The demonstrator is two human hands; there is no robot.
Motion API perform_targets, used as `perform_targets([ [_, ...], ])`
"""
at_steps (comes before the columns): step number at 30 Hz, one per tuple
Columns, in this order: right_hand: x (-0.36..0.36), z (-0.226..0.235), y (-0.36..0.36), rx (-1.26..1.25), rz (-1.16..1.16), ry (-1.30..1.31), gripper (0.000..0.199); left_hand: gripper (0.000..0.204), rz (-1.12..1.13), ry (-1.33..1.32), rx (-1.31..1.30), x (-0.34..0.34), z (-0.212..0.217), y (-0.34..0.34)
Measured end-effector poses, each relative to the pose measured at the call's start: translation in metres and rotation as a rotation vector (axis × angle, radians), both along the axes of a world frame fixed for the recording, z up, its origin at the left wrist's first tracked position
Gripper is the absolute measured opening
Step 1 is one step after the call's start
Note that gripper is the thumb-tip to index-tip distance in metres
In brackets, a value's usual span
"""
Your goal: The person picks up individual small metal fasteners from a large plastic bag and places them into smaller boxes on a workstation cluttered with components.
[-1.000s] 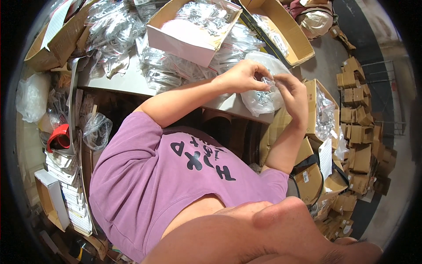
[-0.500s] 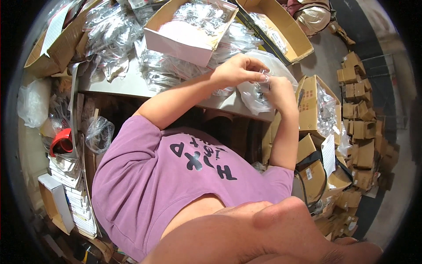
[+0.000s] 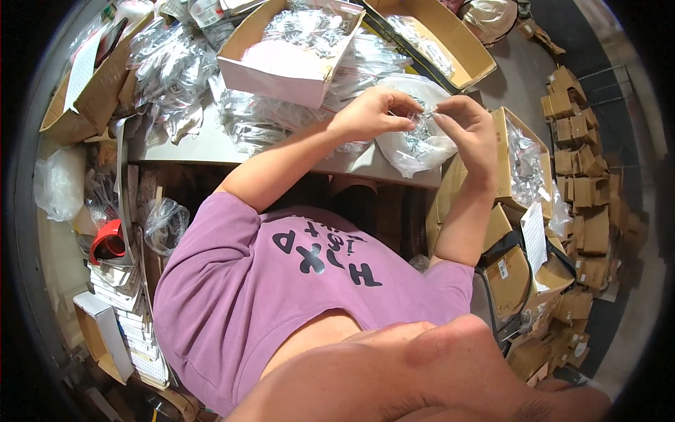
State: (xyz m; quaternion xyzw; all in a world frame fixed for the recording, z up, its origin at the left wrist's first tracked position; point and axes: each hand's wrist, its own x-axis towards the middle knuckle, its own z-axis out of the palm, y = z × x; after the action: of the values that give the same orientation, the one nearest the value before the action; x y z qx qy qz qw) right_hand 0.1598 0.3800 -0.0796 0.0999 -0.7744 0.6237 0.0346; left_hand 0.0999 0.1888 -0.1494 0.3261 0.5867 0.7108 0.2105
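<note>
Over a white plastic bag (image 3: 437, 149) at the table's right front corner, my two hands work close together. Small silvery metal pieces (image 3: 420, 145) lie inside the bag's opening. My left hand (image 3: 378, 114) has its thumb and fingers curled in toward the bag's middle. Facing it, my right hand (image 3: 470, 133) pinches with thumb and forefinger. Something small and shiny shows between the fingertips, too small to name. A white-sided cardboard box (image 3: 271, 81), holding small clear packets, stands just beyond my left hand.
Clear packets (image 3: 246, 116) are heaped along the table (image 3: 186, 148). An open cardboard box (image 3: 478, 70) lies at the back right. Another carton (image 3: 503, 165) with packets stands right of the table. Stacked brown cartons (image 3: 587, 190) line the far right; a red ring-shaped object (image 3: 107, 241) is at left.
My right hand has risen and turned, its thumb and forefinger now in plain sight. My left hand has shifted slightly left. More metal pieces in the white bag show between the hands.
</note>
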Motion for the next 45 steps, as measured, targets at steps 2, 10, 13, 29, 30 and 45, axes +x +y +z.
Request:
perform_targets([
  [2, -0.002, -0.005, 0.0, 0.036, 0.021, -0.006, 0.015, 0.033, 0.05, 0.1, -0.085, 0.003, 0.003, 0.0],
  [10, 0.002, 0.001, -0.001, 0.34, -0.029, 0.07, 0.012, 0.029, 0.062, 0.081, -0.108, 0.004, 0.003, 0.001],
  [13, 0.004, 0.005, -0.003, 0.543, 0.049, 0.199, 0.014, 0.036, 0.057, 0.047, -0.001, 0.001, -0.003, 0.003],
  [29, 0.004, -0.001, 0.003, 0.365, -0.063, 0.075, 0.013, 0.025, 0.243, 0.272, -0.047, 0.008, 0.005, 0.006],
  [30, 0.005, 0.0, 0.003, 0.373, -0.025, 0.054, 0.014, 0.023, 0.238, 0.21, -0.045, 0.008, 0.007, 0.007],
  [45, 0.004, -0.006, -0.006, 0.345, 0.112, 0.103, 0.017, 0.015, 0.12, 0.054, 0.085, 0.015, 0.012, 0.007],
])
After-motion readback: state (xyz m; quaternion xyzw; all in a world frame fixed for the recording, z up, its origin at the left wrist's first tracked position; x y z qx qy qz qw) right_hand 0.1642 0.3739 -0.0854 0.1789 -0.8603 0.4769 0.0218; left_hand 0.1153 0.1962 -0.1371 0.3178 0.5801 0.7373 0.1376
